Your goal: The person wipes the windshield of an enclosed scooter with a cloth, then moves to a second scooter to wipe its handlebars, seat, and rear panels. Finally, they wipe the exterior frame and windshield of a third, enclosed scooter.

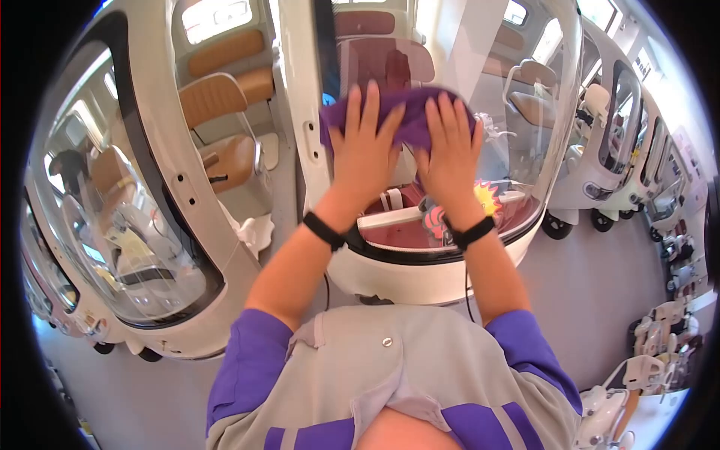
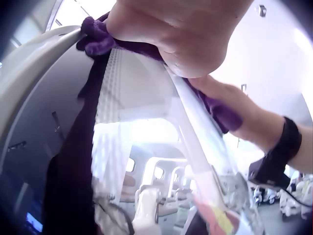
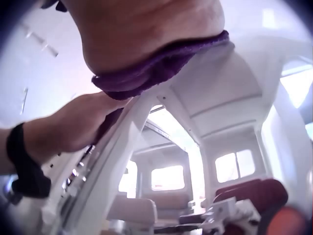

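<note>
Showing a bright hall with a pale grey floor, where rows of white, egg-shaped ride pods stand on small dark wheels. 1 pod sits directly before the person; its clear curved canopy rises from a white base with a dark rim. Inside this pod lie a dark red seat, a dark red floor pan and a white bar across it; a red and yellow sticker marks the canopy near its lower edge. A second pod, at the left edge of the head view, holds tan seats behind its own canopy. More pods line the right edge of the hall.

A purple cloth is spread against the upper part of the near canopy. Left hand and right hand lie side by side on it, fingers straight and splayed, palms pressing the cloth flat to the canopy. Both wrist views show the cloth bunched between palm and clear panel. Each wrist carries a black band.
</note>
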